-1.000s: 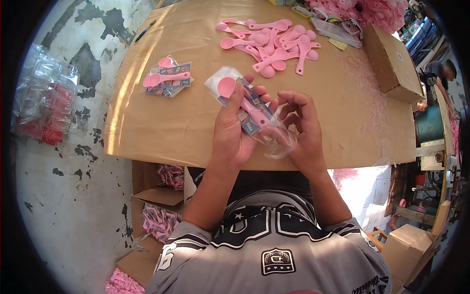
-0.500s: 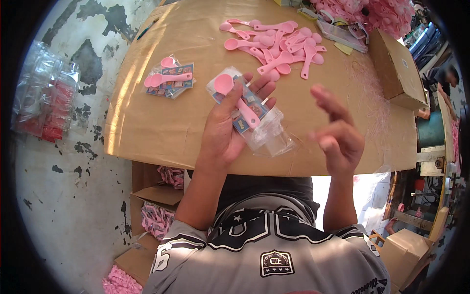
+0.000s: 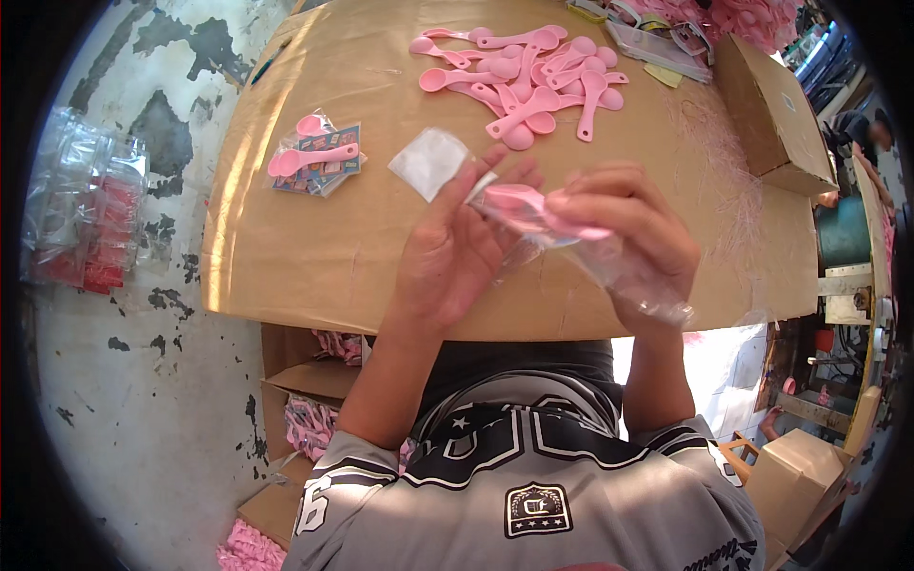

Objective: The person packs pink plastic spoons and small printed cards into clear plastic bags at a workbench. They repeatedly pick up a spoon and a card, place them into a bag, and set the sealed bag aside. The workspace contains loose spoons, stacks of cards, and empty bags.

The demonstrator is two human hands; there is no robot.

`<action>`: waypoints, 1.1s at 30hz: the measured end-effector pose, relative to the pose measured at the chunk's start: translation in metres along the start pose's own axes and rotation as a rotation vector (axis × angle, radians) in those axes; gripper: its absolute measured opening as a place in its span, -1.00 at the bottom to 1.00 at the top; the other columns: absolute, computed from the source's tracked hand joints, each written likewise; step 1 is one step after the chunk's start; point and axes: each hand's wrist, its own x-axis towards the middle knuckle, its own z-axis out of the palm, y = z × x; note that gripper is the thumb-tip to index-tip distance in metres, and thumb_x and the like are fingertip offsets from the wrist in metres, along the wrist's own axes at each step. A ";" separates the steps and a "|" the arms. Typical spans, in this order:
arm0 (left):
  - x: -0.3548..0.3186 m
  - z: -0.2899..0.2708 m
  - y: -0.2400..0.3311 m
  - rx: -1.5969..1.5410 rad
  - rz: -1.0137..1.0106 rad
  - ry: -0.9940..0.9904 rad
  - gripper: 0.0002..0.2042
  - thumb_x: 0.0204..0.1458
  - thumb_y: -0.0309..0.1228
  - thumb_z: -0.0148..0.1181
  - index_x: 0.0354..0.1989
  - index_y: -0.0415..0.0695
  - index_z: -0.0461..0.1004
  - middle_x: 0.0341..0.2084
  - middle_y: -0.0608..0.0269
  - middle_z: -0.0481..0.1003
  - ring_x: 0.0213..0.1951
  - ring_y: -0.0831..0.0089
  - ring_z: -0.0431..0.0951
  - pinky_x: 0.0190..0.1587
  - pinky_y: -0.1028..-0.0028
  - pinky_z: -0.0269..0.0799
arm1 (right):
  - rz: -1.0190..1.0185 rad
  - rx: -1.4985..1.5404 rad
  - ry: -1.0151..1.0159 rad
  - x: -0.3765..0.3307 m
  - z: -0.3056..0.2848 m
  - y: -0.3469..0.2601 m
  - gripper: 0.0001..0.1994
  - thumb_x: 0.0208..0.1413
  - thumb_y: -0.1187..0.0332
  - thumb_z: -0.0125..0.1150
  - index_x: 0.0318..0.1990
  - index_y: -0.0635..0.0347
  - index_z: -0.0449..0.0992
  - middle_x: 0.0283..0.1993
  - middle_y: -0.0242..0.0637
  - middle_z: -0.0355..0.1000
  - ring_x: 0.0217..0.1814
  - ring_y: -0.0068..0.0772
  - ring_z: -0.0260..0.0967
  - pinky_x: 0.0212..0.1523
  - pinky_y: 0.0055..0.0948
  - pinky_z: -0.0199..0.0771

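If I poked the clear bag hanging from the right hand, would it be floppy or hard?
The clear bag would probably flop, since it looks wrinkled. It's likely light, because it looks thin and see-through. It may be slippery too: its surface looks shiny.

A packing workshop, by its look: pink spoons [image 3: 538, 102] and filled packets [image 3: 327, 156] lie on the brown worktop [image 3: 314, 252], open cartons [image 3: 319, 379] of pink goods [image 3: 309, 425] sit below it, clear bags [image 3: 71, 205] to its left.
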 end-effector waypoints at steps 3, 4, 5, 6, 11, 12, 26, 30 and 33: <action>0.000 -0.005 0.005 0.177 0.087 -0.101 -0.36 0.52 -0.08 0.03 0.58 -0.27 0.10 0.44 -0.11 0.38 0.45 0.23 0.41 0.49 0.18 0.34 | 0.202 0.130 0.086 -0.005 0.004 0.007 -0.41 0.15 0.52 0.56 0.35 0.34 0.51 0.00 -0.24 0.66 -0.09 -0.51 0.53 -0.03 -0.49 0.51; -0.001 -0.002 0.008 0.233 0.088 -0.145 -0.37 0.48 -0.18 0.16 0.55 -0.29 0.17 0.37 -0.08 0.47 0.38 0.30 0.49 0.43 0.26 0.39 | 0.333 0.171 0.040 -0.005 0.002 0.004 -0.35 0.16 0.53 0.55 0.41 0.31 0.45 -0.06 -0.31 0.64 -0.12 -0.57 0.50 -0.08 -0.51 0.49; -0.002 0.001 0.006 0.360 0.098 -0.156 -0.39 0.46 -0.22 0.19 0.54 -0.30 0.20 0.34 -0.07 0.50 0.34 0.31 0.53 0.41 0.29 0.41 | 0.463 0.214 -0.006 -0.005 0.001 0.002 -0.30 0.17 0.54 0.55 0.46 0.29 0.39 -0.12 -0.38 0.63 -0.16 -0.63 0.47 -0.12 -0.54 0.46; -0.004 0.002 0.004 0.488 0.115 -0.165 -0.41 0.45 -0.27 0.23 0.52 -0.31 0.23 0.31 -0.06 0.54 0.30 0.33 0.57 0.38 0.32 0.43 | 0.483 0.245 -0.017 -0.006 0.003 0.003 -0.28 0.17 0.52 0.55 0.47 0.26 0.37 -0.18 -0.39 0.61 -0.19 -0.64 0.47 -0.17 -0.55 0.45; -0.007 0.008 -0.008 0.643 0.196 -0.034 -0.51 0.39 -0.44 0.29 0.42 -0.35 0.38 0.11 -0.14 0.68 0.08 0.38 0.72 0.17 0.44 0.61 | 0.529 0.366 0.016 -0.010 0.013 0.006 -0.33 0.18 0.52 0.52 0.44 0.21 0.39 -0.32 -0.39 0.58 -0.32 -0.62 0.46 -0.23 -0.58 0.44; -0.008 0.012 -0.010 0.647 0.218 0.016 -0.52 0.39 -0.43 0.30 0.42 -0.32 0.41 0.05 -0.05 0.70 -0.02 0.49 0.70 0.04 0.51 0.59 | 0.485 0.268 0.103 -0.009 0.012 0.009 -0.37 0.19 0.52 0.51 0.41 0.21 0.42 -0.30 -0.37 0.59 -0.31 -0.60 0.47 -0.22 -0.56 0.46; -0.033 0.032 -0.023 1.278 0.461 0.098 -0.32 0.31 -0.50 0.32 0.61 0.02 0.28 -0.62 0.38 0.13 -0.55 0.63 0.10 -0.45 0.59 0.11 | -0.193 -0.536 0.330 0.012 0.022 0.009 -0.68 0.00 0.56 0.52 -0.04 0.14 0.73 0.00 -0.29 0.61 0.02 -0.15 0.48 0.00 -0.21 0.55; -0.034 0.037 -0.025 1.378 0.530 0.070 -0.31 0.30 -0.51 0.33 0.61 0.00 0.29 -0.63 0.31 0.11 -0.57 0.55 0.10 -0.45 0.54 0.16 | -0.218 -0.575 0.349 0.014 0.020 0.009 -0.74 -0.02 0.59 0.50 -0.13 0.16 0.72 -0.06 -0.31 0.63 -0.01 -0.16 0.49 -0.02 -0.23 0.55; -0.035 0.037 -0.026 1.395 0.501 0.056 -0.31 0.29 -0.51 0.33 0.60 -0.01 0.29 -0.62 0.25 0.19 -0.57 0.53 0.12 -0.45 0.53 0.20 | -0.161 -0.473 0.348 0.014 0.017 0.010 -0.74 -0.04 0.64 0.45 -0.17 0.16 0.71 -0.08 -0.26 0.63 -0.02 -0.13 0.53 -0.04 -0.24 0.55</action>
